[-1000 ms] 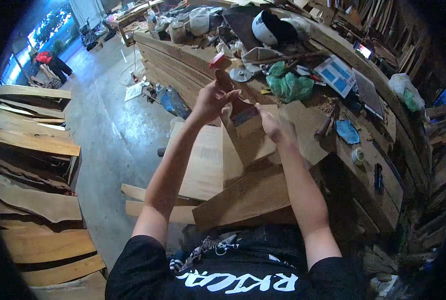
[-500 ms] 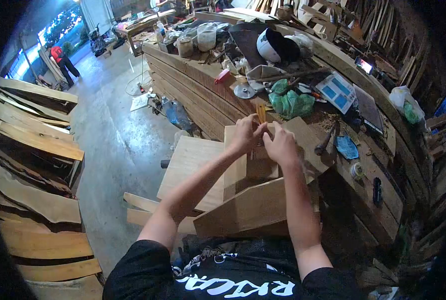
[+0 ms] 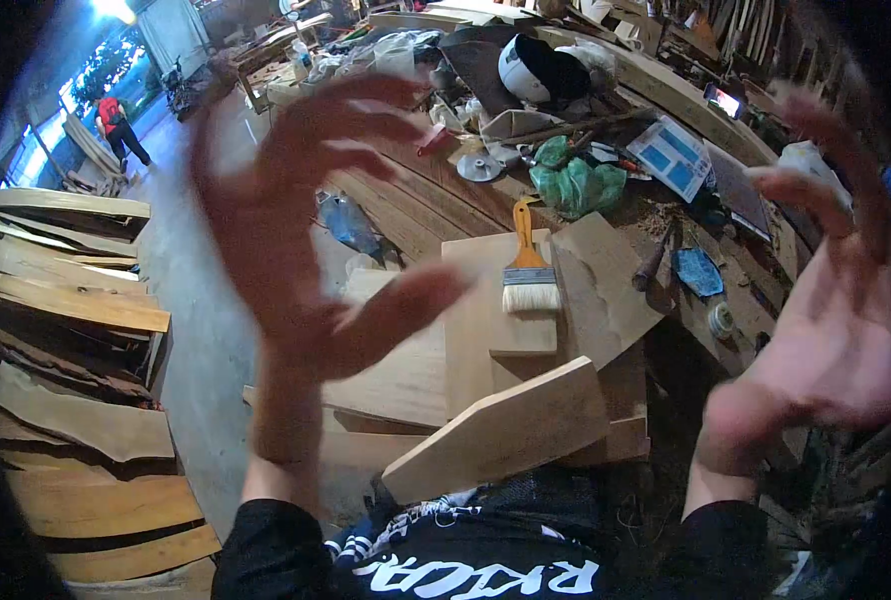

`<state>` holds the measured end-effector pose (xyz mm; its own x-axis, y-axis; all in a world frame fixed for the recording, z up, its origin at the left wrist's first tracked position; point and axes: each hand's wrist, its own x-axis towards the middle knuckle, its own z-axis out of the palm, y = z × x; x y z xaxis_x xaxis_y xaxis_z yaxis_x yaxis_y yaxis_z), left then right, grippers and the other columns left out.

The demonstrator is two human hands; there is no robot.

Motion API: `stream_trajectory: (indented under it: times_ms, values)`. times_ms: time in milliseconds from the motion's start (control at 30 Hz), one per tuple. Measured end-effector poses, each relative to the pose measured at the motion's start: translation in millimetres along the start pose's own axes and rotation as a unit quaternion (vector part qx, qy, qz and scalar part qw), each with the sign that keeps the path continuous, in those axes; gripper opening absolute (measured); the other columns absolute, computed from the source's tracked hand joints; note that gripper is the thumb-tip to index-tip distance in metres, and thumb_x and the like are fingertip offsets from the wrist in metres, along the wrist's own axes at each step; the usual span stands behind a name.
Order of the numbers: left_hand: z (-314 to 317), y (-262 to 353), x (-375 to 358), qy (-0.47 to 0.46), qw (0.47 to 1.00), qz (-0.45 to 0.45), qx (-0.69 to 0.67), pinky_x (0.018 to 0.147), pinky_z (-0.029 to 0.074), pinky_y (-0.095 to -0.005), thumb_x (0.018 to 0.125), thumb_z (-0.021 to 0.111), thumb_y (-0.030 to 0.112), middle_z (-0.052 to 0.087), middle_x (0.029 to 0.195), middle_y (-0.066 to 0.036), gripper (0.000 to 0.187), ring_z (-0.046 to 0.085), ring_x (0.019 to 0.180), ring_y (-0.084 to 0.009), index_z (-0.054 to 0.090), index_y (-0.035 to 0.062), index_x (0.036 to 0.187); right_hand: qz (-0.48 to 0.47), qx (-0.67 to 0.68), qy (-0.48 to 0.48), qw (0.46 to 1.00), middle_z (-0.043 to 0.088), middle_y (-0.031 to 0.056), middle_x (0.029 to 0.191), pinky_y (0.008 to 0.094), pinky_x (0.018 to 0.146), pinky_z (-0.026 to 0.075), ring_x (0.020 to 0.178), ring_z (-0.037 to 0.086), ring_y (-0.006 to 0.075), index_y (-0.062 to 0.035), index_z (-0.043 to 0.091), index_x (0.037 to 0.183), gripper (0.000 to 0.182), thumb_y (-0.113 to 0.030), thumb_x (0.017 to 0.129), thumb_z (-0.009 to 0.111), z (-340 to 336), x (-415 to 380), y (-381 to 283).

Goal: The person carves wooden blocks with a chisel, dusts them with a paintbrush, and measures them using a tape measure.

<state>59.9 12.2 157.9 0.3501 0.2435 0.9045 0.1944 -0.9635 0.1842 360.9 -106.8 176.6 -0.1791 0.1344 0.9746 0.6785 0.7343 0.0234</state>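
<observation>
Both hands are raised close to the camera, blurred by motion. My left hand (image 3: 306,230) has its fingers spread and curved, with nothing in it. On the right, my right hand (image 3: 816,290) is also spread and empty. Between them a paintbrush (image 3: 531,265) with a yellow-orange handle and pale bristles lies on a small wooden block (image 3: 524,340). Nearer my body, a pale board (image 3: 501,430) with angled corners rests slanted. Other flat boards (image 3: 396,345) lie under and beside the block.
Behind the brush are a green plastic bag (image 3: 578,188), a white helmet (image 3: 526,70) and a printed sheet (image 3: 671,155). A blue piece (image 3: 698,272) lies to the right. Planks (image 3: 86,405) are stacked at left. A person in red (image 3: 116,125) stands far off.
My hands have come away from the brush handle, risen and moved wide apart, with fingers spread. The brush now shows fully on the block.
</observation>
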Motion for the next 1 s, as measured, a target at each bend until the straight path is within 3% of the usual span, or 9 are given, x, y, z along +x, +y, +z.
stream_trajectory:
  times_ms: [33,100,200,600,1000]
  values:
    - [-25.4,6.6,15.6,0.015,0.999,0.048,0.02,0.081,0.053,-0.0374,0.073,0.08,0.058,0.058,0.129,-0.027,0.094,0.063,0.111,-0.0372,0.047,-0.004,0.136,-0.011,-0.036,-0.018,0.999,0.064,0.0186,0.124,0.0394,0.09,0.054,0.112,0.064,0.0262,-0.0033,0.045,0.144,0.085,-0.039,0.077,0.083,-10.4,0.8,0.0]
    - [-56.0,19.9,26.8,0.03,0.991,0.121,0.047,0.082,0.053,-0.0376,0.074,0.079,0.058,0.058,0.129,-0.027,0.093,0.063,0.112,-0.037,0.048,-0.0038,0.135,-0.009,-0.092,-0.065,0.994,0.063,0.0189,0.125,0.0394,0.09,0.054,0.112,0.064,0.0265,-0.0036,0.044,0.144,0.084,-0.038,0.078,0.082,-25.9,-1.5,2.5]
    - [-80.0,33.2,26.7,0.012,0.986,0.155,0.064,0.083,0.052,-0.038,0.074,0.078,0.058,0.057,0.13,-0.026,0.092,0.062,0.112,-0.0367,0.048,-0.0035,0.135,-0.001,-0.138,-0.114,0.984,0.062,0.0193,0.125,0.0394,0.089,0.055,0.112,0.063,0.0269,-0.0041,0.043,0.144,0.083,-0.038,0.078,0.081,-40.3,-3.9,4.5]
    - [-98.2,53.5,-3.7,-0.061,0.985,0.136,0.089,0.088,0.05,-0.0392,0.078,0.073,0.058,0.057,0.132,-0.024,0.087,0.06,0.116,-0.0355,0.05,-0.002,0.135,0.016,-0.189,-0.173,0.967,0.058,0.0208,0.127,0.0395,0.087,0.056,0.111,0.062,0.0286,-0.0058,0.037,0.145,0.08,-0.034,0.081,0.075,-63.4,-1.7,4.4]
    - [-93.9,55.0,-15.1,-0.067,0.986,0.135,0.077,0.092,0.047,-0.0404,0.081,0.068,0.058,0.057,0.134,-0.023,0.082,0.058,0.119,-0.0342,0.051,-0.0006,0.135,0.011,-0.209,-0.198,0.958,0.053,0.0223,0.129,0.0396,0.085,0.057,0.11,0.061,0.0303,-0.0076,0.032,0.146,0.076,-0.03,0.083,0.07,-71.5,-1.8,2.3]
